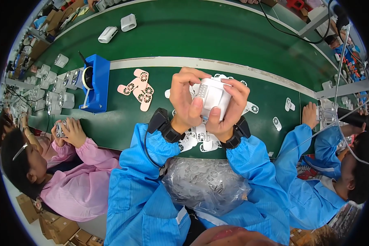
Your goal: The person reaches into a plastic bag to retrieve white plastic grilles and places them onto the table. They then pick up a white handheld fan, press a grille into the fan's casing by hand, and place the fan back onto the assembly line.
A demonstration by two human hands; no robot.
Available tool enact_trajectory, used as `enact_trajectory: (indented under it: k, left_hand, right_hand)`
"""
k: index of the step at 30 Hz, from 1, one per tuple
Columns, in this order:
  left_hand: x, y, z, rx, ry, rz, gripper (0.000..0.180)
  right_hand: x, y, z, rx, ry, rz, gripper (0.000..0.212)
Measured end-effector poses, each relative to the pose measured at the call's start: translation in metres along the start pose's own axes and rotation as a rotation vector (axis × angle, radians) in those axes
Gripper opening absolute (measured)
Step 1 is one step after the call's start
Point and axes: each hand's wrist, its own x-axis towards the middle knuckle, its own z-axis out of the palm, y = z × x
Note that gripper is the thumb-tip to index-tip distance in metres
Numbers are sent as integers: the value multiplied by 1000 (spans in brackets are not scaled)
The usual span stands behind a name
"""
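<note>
Both hands are raised over the green bench, holding a white plastic device housing (216, 95) with a row of narrow vent slits. My left hand (185, 98) grips its left side, fingers bent over the top and thumb low on the front. From the other side my right hand (235, 100) closes round it, thumb at the lower edge. White flat pieces with round spoked cut-outs (201, 132) lie beneath and behind the hands, partly hidden by them. A clear plastic bag (205, 184) with many similar pieces rests against my lap.
Pink flat pieces (140, 88) lie left of my hands, near a blue tape dispenser (98, 84). Several white devices (53, 92) stand farther left. Two more sit on the green conveyor belt (217, 37) beyond the pale rail. Co-workers in pink (80, 176) and blue (311, 188) sit beside me.
</note>
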Motion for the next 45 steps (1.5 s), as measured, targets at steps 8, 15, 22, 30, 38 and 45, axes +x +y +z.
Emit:
enact_trajectory:
  k: [8, 15, 22, 30, 38, 45]
  left_hand:
    - [-12, 1, 1, -59, 31, -88, 39]
    - [-16, -4, -16, -14, 94, -88, 35]
    - [-15, 13, -19, -20, 124, -198, 29]
    - [19, 10, -74, -9, 86, -578, 28]
    - [12, -14, -78, 445, 223, -270, 37]
    - [12, -7, -89, 372, 213, -343, 32]
  right_hand:
    - [4, 0, -14, -42, -110, -33, 39]
    - [3, -9, -1, -105, -209, -40, 48]
    - [2, -30, 3, -65, -254, -5, 50]
    - [45, -38, 11, -360, -777, -229, 60]
    - [91, 47, 25, -810, -501, 451, 64]
    - [81, 109, 14, -905, -501, 581, 77]
